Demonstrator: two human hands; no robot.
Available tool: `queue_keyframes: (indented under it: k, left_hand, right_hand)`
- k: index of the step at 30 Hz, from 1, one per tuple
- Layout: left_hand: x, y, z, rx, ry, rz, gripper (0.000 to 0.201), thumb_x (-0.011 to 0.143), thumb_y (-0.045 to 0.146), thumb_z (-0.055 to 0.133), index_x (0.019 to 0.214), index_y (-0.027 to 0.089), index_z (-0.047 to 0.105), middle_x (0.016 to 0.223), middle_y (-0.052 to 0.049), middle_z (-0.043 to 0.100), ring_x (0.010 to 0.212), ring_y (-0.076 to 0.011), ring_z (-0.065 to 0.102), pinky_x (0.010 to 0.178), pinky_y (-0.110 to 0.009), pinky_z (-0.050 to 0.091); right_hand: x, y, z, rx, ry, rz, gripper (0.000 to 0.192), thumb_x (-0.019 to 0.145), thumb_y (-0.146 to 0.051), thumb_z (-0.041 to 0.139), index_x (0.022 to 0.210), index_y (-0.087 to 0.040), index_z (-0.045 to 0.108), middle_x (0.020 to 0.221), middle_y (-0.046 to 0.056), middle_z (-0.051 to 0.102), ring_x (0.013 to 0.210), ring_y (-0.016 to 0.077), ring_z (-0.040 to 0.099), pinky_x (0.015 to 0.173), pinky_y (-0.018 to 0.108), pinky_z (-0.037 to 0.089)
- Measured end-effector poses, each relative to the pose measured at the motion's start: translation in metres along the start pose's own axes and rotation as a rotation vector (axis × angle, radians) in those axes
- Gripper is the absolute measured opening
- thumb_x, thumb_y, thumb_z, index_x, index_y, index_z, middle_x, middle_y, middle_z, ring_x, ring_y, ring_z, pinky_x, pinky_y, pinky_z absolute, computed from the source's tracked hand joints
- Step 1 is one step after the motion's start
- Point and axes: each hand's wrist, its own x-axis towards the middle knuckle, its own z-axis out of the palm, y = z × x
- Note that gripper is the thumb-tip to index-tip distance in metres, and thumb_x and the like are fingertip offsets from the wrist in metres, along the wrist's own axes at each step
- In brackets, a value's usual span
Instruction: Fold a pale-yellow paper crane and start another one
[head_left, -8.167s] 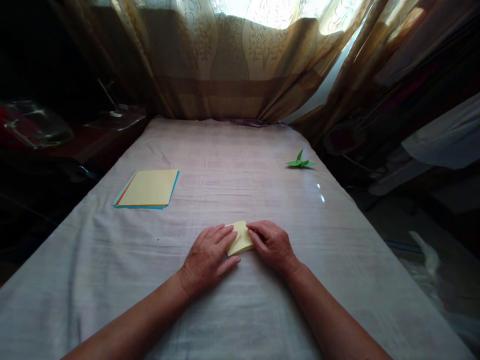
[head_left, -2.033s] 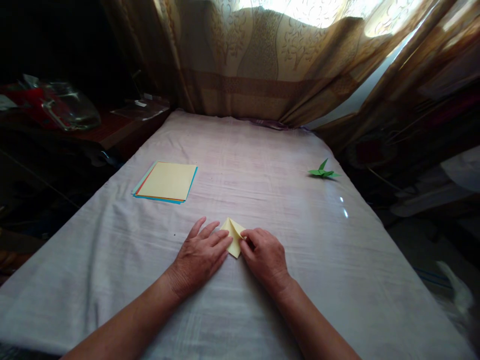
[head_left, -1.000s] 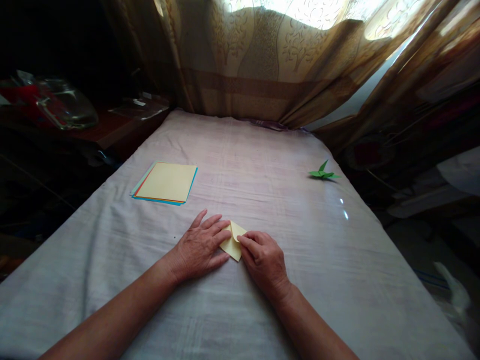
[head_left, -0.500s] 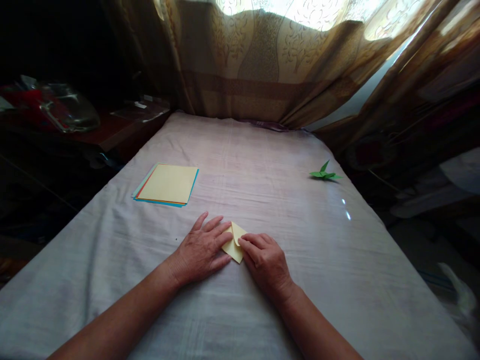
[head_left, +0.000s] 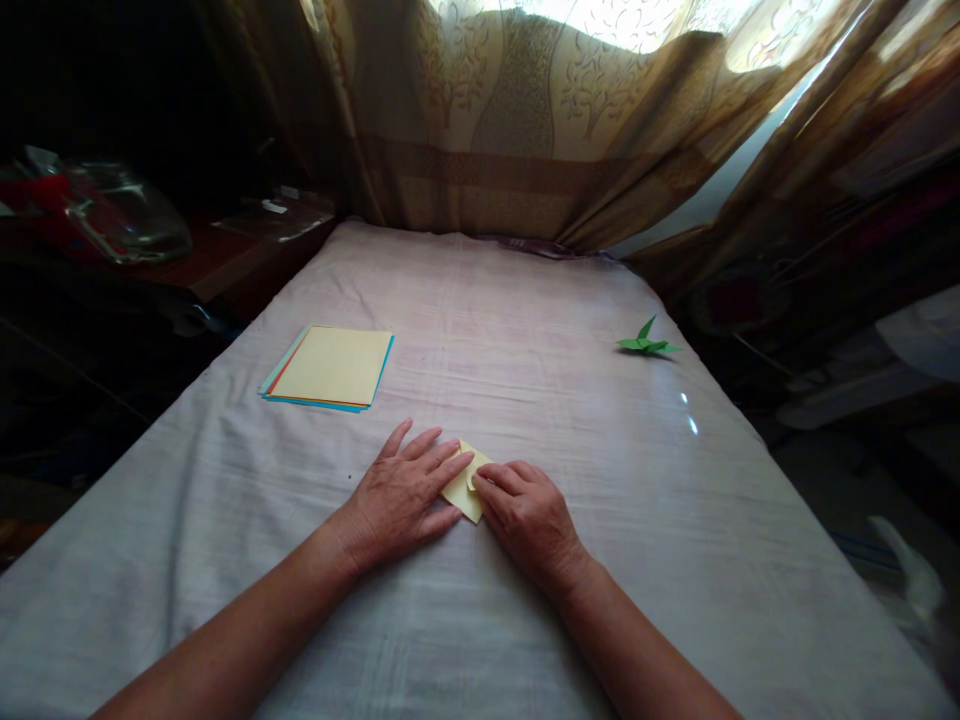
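Note:
A small folded piece of pale yellow paper [head_left: 463, 492] lies on the cloth-covered table [head_left: 525, 380] close to me. My left hand [head_left: 401, 492] rests flat with its fingers pressing the paper's left part. My right hand [head_left: 525, 515] presses the right edge with its fingertips, which touch a folded flap. Most of the paper is hidden under both hands.
A stack of coloured paper sheets [head_left: 330, 366], yellow on top, lies at the left. A green folded paper figure [head_left: 646, 344] sits near the table's right edge. Patterned curtains [head_left: 525, 120] hang at the far end. Clutter, including clear plastic [head_left: 112, 205], stands in the dark at the left.
My fingers have slid a little further over the yellow paper, flattening its flap. The camera view has shifted slightly. The stack and green figure stay put.

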Motion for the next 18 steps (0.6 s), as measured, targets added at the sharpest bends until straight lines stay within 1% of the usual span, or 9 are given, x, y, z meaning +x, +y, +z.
queue_keyframes:
  k: [3, 7, 11, 18]
  left_hand:
    - [0.0005, 0.0016, 0.0017, 0.059, -0.004, 0.006, 0.052, 0.086, 0.050, 0.061, 0.133, 0.027, 0.055, 0.137, -0.003, 0.059, 0.131, -0.0283, 0.047, 0.118, -0.049, 0.011]
    - [0.0009, 0.0032, 0.0032, 0.081, 0.008, 0.007, 0.051, 0.085, 0.049, 0.063, 0.131, 0.027, 0.057, 0.136, -0.003, 0.059, 0.130, -0.0276, 0.048, 0.118, -0.048, 0.011]
    - [0.0015, 0.0040, 0.0037, 0.087, 0.011, 0.009, 0.052, 0.085, 0.048, 0.063, 0.132, 0.028, 0.056, 0.135, -0.004, 0.060, 0.129, -0.0273, 0.049, 0.118, -0.048, 0.012]
    - [0.0013, 0.0054, 0.0045, 0.082, 0.018, 0.005, 0.047, 0.083, 0.046, 0.065, 0.127, 0.029, 0.060, 0.136, -0.004, 0.060, 0.128, -0.0281, 0.050, 0.117, -0.050, 0.015]
  right_hand:
    - [0.0010, 0.0007, -0.0006, 0.012, -0.014, -0.021, 0.016, 0.096, -0.022, 0.052, 0.098, -0.018, 0.067, 0.092, 0.006, 0.070, 0.081, 0.0170, 0.058, 0.077, 0.030, 0.047]
    - [0.0025, 0.0022, -0.0016, 0.016, -0.017, -0.050, 0.018, 0.097, -0.022, 0.050, 0.099, -0.018, 0.068, 0.091, 0.006, 0.070, 0.079, 0.0167, 0.058, 0.076, 0.030, 0.048]
    - [0.0030, 0.0019, -0.0014, 0.036, 0.017, -0.077, 0.020, 0.098, -0.022, 0.048, 0.098, -0.016, 0.067, 0.089, 0.006, 0.071, 0.077, 0.0172, 0.059, 0.074, 0.031, 0.049]
    - [0.0026, -0.0021, -0.0018, 0.127, 0.059, -0.092, 0.017, 0.097, -0.020, 0.049, 0.095, -0.018, 0.066, 0.090, 0.006, 0.072, 0.079, 0.0165, 0.061, 0.077, 0.030, 0.050]
